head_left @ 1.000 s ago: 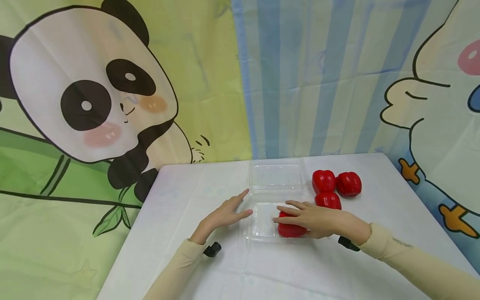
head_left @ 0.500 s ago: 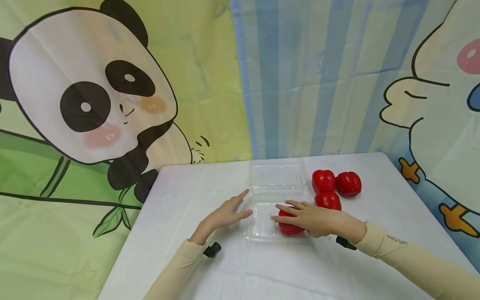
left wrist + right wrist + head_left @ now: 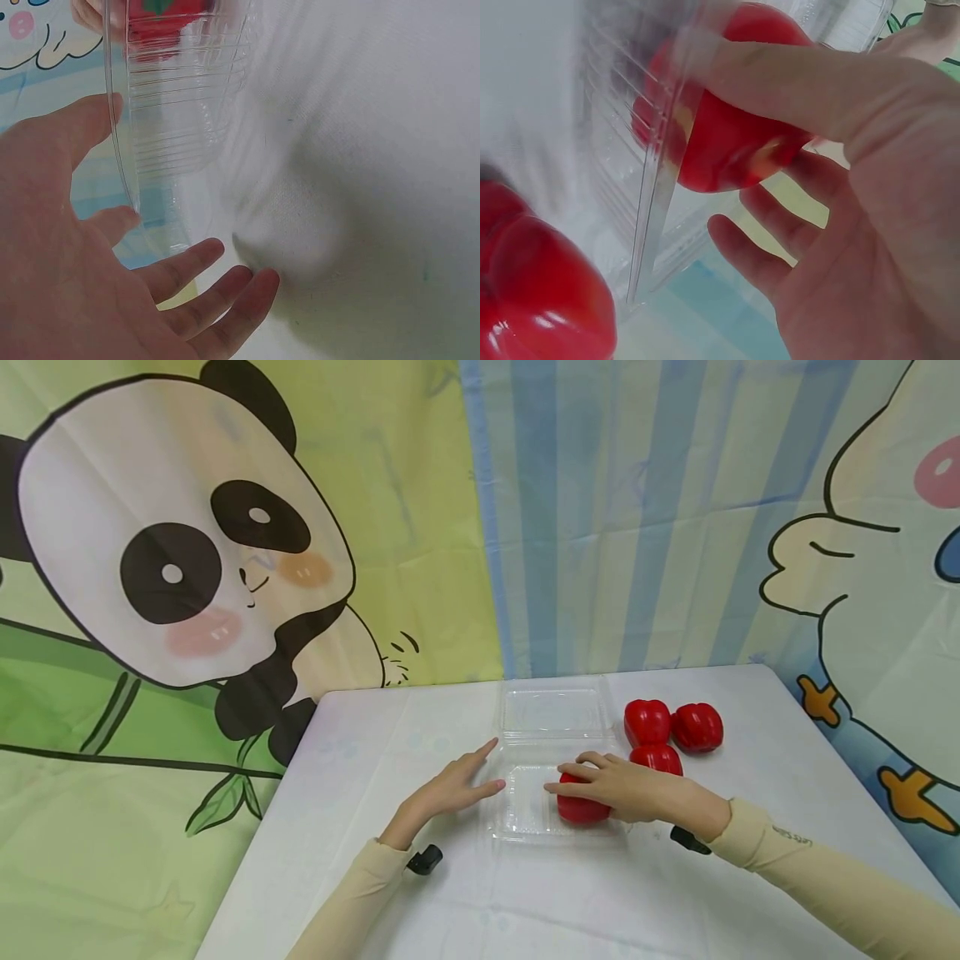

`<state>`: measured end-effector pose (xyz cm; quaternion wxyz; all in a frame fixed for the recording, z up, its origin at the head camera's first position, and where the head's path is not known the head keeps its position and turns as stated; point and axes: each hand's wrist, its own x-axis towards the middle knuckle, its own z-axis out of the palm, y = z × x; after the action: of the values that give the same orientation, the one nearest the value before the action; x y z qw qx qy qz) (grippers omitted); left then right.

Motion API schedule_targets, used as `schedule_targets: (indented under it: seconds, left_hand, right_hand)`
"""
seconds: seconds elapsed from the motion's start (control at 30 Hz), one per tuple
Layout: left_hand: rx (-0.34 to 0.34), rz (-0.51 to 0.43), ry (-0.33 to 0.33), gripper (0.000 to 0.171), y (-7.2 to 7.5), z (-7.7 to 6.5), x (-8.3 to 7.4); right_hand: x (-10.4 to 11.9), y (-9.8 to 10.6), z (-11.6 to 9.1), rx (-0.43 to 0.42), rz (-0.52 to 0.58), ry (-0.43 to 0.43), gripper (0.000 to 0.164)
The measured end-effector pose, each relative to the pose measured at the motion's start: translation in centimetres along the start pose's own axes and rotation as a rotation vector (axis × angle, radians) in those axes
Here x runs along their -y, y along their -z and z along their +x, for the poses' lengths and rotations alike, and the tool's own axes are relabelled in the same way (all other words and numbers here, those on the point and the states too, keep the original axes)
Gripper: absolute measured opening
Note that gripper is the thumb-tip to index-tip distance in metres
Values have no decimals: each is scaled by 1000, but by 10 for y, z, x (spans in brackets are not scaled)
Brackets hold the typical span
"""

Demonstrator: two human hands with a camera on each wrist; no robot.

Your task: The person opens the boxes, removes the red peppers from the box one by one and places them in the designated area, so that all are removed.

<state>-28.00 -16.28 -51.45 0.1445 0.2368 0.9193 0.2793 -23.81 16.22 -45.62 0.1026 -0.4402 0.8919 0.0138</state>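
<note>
A clear plastic clamshell box [image 3: 525, 820] lies unfolded on the white table, its lid [image 3: 557, 708] toward the back. In its right half my right hand [image 3: 637, 789] grips a red bell pepper [image 3: 582, 811], fingers over the top. The right wrist view shows the thumb across the pepper [image 3: 731, 150], which sits partly behind the box's ribbed wall. My left hand [image 3: 450, 787] is spread at the box's left side. In the left wrist view, thumb and index fingertips of that hand [image 3: 82, 240] come right at the box rim, and the other fingers extend loosely.
Three more red bell peppers stand in a cluster right of the box: one at the back left [image 3: 647, 723], one at the back right [image 3: 697, 727], one in front [image 3: 656, 761]. A printed cloth [image 3: 420, 527] hangs behind the table.
My right hand has shifted slightly toward the back with the bell pepper, its fingers bending more. The left hand and the box have stayed in place.
</note>
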Motion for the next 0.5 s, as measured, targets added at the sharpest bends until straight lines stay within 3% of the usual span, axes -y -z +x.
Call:
schedule_targets:
  seconds: [0.5]
  left_hand:
    - [-4,-3,9,83,0,0,-1]
  right_hand:
    - [-3,0,4,-48,51,-13,96]
